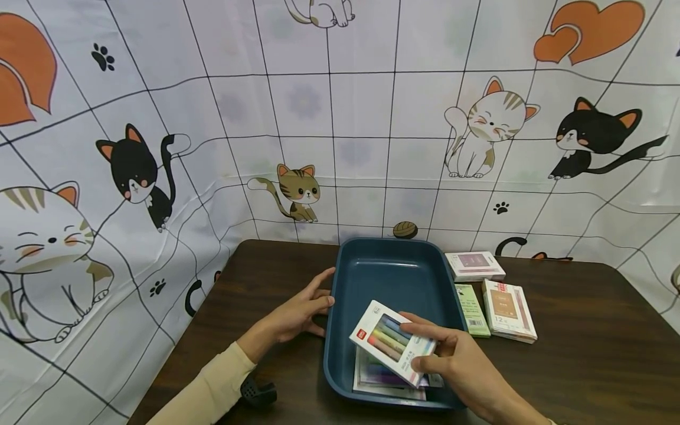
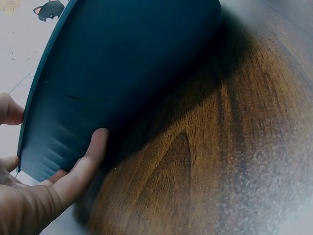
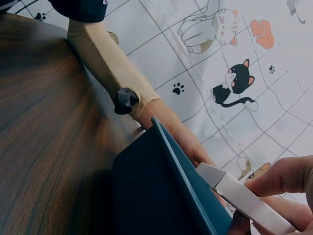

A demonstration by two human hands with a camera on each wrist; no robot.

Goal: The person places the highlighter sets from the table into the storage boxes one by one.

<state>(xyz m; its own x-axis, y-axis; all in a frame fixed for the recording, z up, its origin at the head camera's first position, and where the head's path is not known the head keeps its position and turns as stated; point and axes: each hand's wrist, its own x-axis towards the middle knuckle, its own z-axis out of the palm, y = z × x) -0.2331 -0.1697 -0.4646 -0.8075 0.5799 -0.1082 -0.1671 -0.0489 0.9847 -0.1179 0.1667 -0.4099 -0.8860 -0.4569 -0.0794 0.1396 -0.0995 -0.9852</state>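
Note:
A white box of coloured markers [image 1: 392, 342], with a window showing blue, green, yellow, orange and pink barrels, is tilted over the near end of a blue tray [image 1: 393, 252]. My right hand [image 1: 459, 369] pinches this box along its right side, thumb on one edge and fingers on the other. The box's white edge [image 3: 254, 201] shows in the right wrist view, just above the tray rim. My left hand [image 1: 297, 310] rests its fingertips against the tray's left rim and outer wall. Under the held box, other flat boxes [image 1: 390, 392] lie inside the tray, partly covered.
Right of the tray lie a white and pink box [image 1: 474, 265], a green box [image 1: 471, 310] and a white box with an orange-brown panel [image 1: 510, 310]. All stand on a dark wooden table [image 1: 579, 354]. A cat-printed cloth [image 1: 361, 118] hangs behind.

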